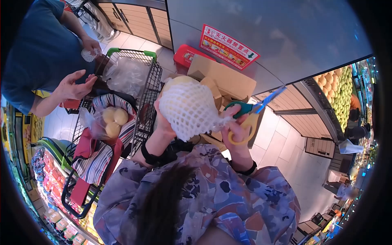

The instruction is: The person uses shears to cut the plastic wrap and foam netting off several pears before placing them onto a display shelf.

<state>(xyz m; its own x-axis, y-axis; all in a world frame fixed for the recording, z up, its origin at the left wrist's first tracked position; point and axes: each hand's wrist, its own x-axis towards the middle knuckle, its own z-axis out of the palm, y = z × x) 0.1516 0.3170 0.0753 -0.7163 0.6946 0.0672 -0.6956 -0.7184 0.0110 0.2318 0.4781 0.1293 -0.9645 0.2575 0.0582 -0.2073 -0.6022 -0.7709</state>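
The left hand (164,127) cups a big round fruit (181,81) from its left side, palm against it. The fruit sits between the 2 hands, over a cardboard box (228,77), its pale yellow top bare and the rest wrapped in a white foam net (188,108). The right hand (237,131) grips a pair of scissors (254,118) by the handles, 1 green and 1 yellow, with its fingers at the net's gathered end; the blades point up and right, away from the fruit. Whether the blades are parted is hard to tell. Just below the grip, each wrist wears a black band (249,169), and a patterned shirt (228,188) spreads under both arms, with dark hair (163,204) hanging over it.

Left of the grip stands a shopping cart (150,53) with a striped bag (93,165), a clear bag (112,121) of at least 3 pale fruits and a heap of clear plastic (127,73). Beyond the cart, another person (45,45) holds 1 palm open and a white net in the other hand. Past the box are a red bin (185,57) and a red-and-white sign (228,47) on a grey wall. Farther right of the grip, a shelf holds rows of orange and green fruit (335,94).
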